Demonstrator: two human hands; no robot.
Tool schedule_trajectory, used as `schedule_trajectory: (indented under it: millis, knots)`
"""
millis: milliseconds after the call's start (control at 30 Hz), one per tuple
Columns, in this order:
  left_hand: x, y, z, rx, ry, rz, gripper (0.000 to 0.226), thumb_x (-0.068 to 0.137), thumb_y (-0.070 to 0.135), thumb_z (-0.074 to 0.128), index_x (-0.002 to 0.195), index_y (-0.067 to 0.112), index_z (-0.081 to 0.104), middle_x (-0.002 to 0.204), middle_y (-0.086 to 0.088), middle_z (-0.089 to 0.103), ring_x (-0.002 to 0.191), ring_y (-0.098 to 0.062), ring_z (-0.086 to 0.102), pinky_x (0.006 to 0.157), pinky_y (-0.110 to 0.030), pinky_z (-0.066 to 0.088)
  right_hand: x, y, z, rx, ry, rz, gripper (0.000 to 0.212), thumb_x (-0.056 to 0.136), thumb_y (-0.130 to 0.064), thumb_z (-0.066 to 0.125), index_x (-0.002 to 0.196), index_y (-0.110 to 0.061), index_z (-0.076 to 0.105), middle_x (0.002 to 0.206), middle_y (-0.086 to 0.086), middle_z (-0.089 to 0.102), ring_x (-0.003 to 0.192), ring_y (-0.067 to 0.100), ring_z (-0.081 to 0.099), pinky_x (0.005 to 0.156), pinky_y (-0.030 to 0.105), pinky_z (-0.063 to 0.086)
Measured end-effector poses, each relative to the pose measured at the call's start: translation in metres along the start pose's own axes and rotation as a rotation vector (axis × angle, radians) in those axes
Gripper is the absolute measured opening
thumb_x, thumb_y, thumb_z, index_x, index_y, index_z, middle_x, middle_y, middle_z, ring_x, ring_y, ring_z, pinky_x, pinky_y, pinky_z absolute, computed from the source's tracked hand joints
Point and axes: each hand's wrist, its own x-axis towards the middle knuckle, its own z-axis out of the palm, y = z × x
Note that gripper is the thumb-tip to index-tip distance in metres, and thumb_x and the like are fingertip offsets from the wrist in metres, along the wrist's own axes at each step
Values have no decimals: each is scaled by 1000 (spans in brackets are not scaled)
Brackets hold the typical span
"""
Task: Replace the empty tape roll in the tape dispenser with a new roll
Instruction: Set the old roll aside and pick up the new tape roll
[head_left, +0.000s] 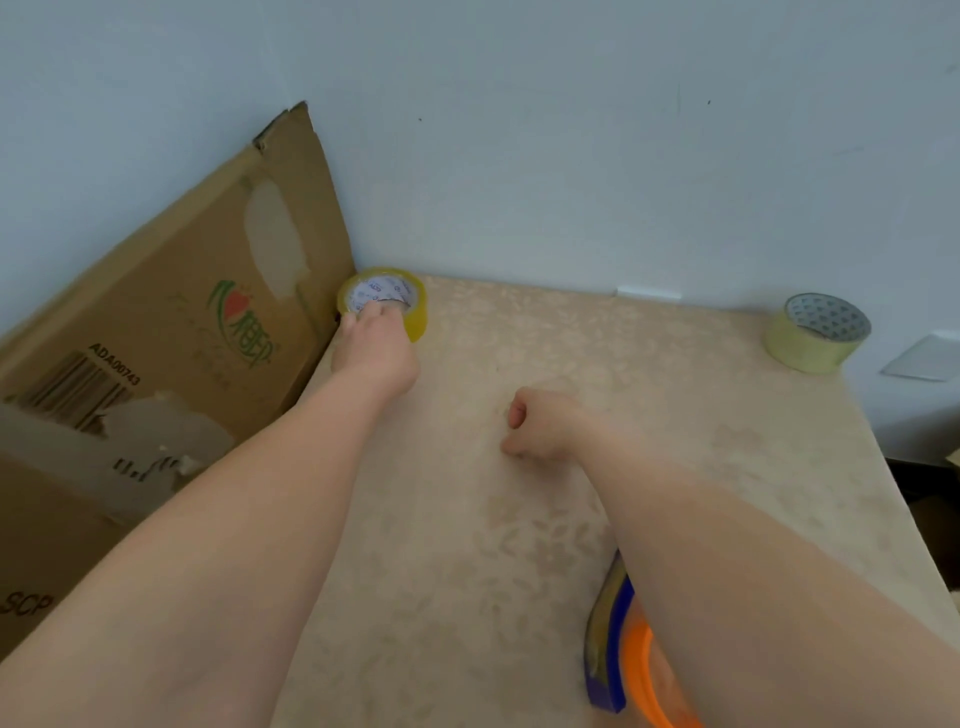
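A yellow tape roll (415, 304) with a white printed core lies at the far left corner of the beige table (519, 519). My left hand (376, 348) reaches to it, fingers in the core and thumb on the outer side, gripping it. My right hand (540, 426) rests on the middle of the table as a loose fist, with nothing in it. The blue and orange tape dispenser (618, 649) lies at the near edge, mostly hidden under my right forearm. A second, paler tape roll (815, 338) sits at the far right corner.
A large cardboard box (156, 338) leans against the wall along the table's left side, touching the yellow roll. A pale blue wall (519, 156) closes the far side. The table's right edge drops off to a dark floor area.
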Motion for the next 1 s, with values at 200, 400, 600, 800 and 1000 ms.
schedule_trajectory:
  millis: [200,400,600,800,1000]
  knots:
    - [0,5,5,194,-30,0,41,84,18,47,124,20,53,133,-9,45,124,-31,32,96,-39,33,2,2,3,23,17,5,23,78,-20,66,91,-18,46,104,6,60,89,20,52,76,26,41]
    - [-19,8,10,111,38,66,17,86,16,49,101,18,57,92,-2,57,109,-26,53,112,-43,15,-4,1,6,39,50,15,33,84,-21,58,116,-14,55,129,12,58,117,28,55,94,30,43]
    - [-51,17,-13,-547,-8,145,16,85,24,60,97,14,63,95,-6,63,92,-25,59,82,-35,45,-28,6,-4,498,120,-20,33,93,-25,52,116,-4,62,84,3,59,71,14,50,58,23,36]
    - [-105,29,-34,-1063,-282,129,14,92,18,54,79,19,61,76,-2,58,72,-16,52,69,-30,40,-74,4,-8,1064,104,9,39,94,-47,40,98,-17,65,86,0,61,77,16,53,74,31,45]
    - [-179,39,-50,-1270,-435,79,16,95,18,48,84,14,59,81,-8,62,75,-18,58,69,-29,48,-144,5,9,1306,108,-144,31,94,-47,43,92,-24,64,88,-1,66,78,13,60,73,28,49]
